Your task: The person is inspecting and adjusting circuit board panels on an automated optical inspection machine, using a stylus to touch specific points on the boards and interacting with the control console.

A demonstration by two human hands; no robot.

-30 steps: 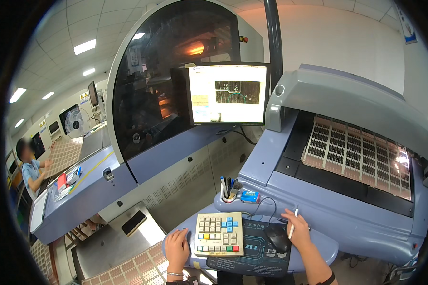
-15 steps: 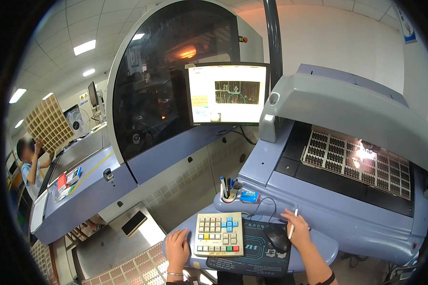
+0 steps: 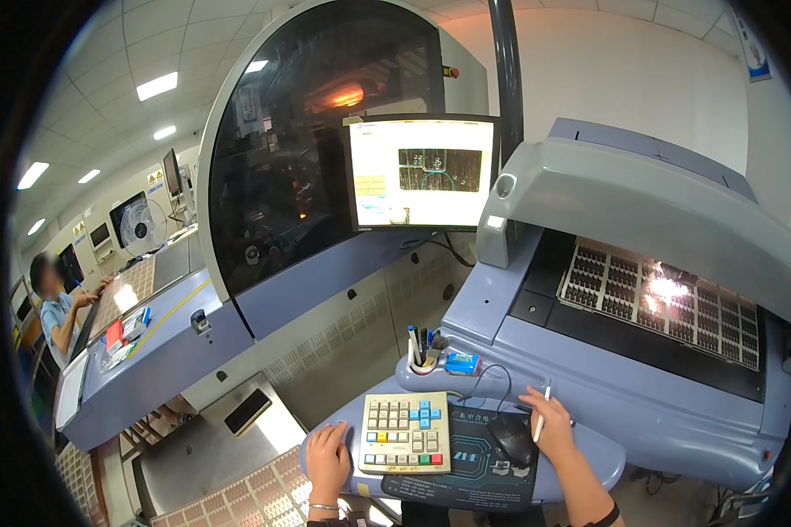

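Observation:
My left hand (image 3: 328, 458) lies flat on the rounded blue shelf (image 3: 593, 452), just left of a beige keypad (image 3: 404, 432) with white, blue and coloured keys. Nothing is in its fingers, which are stretched out. A slim white pen (image 3: 541, 413) stands tilted in my right hand (image 3: 550, 430), whose fingers are closed around it. That hand is beside the right edge of a black mouse (image 3: 511, 439), which sits on a dark mouse pad (image 3: 466, 496). Above the keypad, a lit monitor (image 3: 422, 176) shows a dark picture with a teal outline.
A pen holder (image 3: 424, 358) and a small blue box (image 3: 462, 364) stand behind the keypad. Under the grey machine hood (image 3: 659, 211) lies a lit panel of dark parts (image 3: 615, 285). A phone (image 3: 248, 412) rests on a metal surface. At far left, a co-worker (image 3: 57, 307) leans over another machine.
At far left, the co-worker has lowered the gridded panel from an upright hold onto the machine bed. The bright glare on the panel under the hood has shifted slightly left. My hands stay put.

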